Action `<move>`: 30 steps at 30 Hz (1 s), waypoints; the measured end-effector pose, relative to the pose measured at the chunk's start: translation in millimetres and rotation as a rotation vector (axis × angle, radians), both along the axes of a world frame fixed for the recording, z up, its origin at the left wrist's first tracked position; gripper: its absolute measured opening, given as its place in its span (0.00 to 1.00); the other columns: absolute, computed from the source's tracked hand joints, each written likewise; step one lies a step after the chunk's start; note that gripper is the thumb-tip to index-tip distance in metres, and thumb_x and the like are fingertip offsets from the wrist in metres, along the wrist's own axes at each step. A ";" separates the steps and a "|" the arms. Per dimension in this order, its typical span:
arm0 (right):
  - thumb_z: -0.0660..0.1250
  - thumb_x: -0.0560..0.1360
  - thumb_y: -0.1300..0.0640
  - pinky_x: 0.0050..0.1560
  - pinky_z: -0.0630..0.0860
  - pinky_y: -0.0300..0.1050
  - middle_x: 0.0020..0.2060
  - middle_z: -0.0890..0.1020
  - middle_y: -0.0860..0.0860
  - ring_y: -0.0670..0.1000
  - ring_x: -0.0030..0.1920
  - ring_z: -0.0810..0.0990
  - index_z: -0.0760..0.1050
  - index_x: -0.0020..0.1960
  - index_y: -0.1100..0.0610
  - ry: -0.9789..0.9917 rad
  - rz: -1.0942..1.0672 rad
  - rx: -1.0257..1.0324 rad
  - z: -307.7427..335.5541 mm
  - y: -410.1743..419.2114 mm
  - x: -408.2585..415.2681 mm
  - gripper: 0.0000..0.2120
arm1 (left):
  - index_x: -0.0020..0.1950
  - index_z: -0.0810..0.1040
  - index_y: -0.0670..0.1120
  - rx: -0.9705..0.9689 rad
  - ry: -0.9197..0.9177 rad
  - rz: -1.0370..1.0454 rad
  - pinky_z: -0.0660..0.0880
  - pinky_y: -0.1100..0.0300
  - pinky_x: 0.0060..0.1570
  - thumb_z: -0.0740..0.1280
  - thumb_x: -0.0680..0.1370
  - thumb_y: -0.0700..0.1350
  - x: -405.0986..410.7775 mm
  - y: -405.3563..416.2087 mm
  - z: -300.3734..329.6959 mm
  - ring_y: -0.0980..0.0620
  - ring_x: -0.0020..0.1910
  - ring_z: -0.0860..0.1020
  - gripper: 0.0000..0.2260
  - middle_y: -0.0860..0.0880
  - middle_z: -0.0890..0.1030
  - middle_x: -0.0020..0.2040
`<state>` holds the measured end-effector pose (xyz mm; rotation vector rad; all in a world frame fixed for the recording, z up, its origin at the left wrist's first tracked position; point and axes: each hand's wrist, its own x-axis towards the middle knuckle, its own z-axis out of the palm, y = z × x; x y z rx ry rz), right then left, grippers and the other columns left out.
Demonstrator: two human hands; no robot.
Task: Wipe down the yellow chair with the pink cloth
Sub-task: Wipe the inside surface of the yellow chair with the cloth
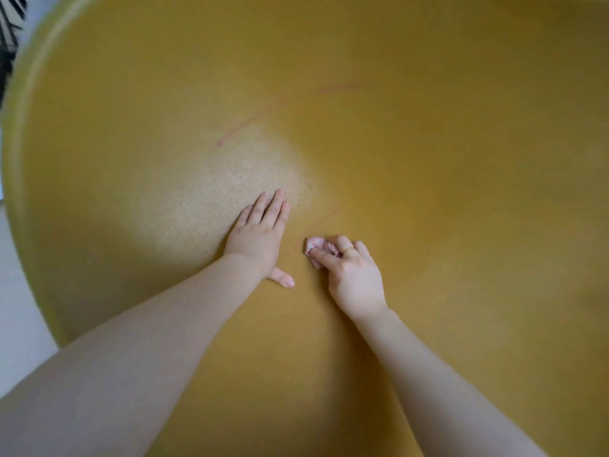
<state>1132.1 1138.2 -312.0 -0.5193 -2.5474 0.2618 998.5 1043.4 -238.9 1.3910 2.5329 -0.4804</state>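
1. Now you are mid-wipe: your right hand point(349, 265) pinches the bunched cloth point(318, 247) against the chair point(428, 159), lower centre of the frame.
2. Your left hand point(260, 232) lies flat, fingers straight, bracing.
3. Next, probably rub along the faint pink streak point(237, 131) running toward upper centre.

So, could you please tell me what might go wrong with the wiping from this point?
1. The pink cloth is bunched small in the right hand, so each stroke probably covers little of the yellow chair, and the fingers may rub the surface.
2. The faint reddish line runs far beyond the cloth and could be missed.
3. The left hand lies flat on the seat, hiding a patch from wiping.
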 end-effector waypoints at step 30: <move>0.64 0.77 0.55 0.38 0.73 0.49 0.42 0.76 0.55 0.59 0.41 0.74 0.80 0.51 0.51 -0.105 -0.041 -0.070 29.4 1.6 -41.8 0.07 | 0.75 0.35 0.39 -0.028 0.105 -0.051 0.37 0.51 0.72 0.67 0.61 0.71 -31.8 -43.9 18.2 0.42 0.74 0.35 0.61 0.39 0.32 0.74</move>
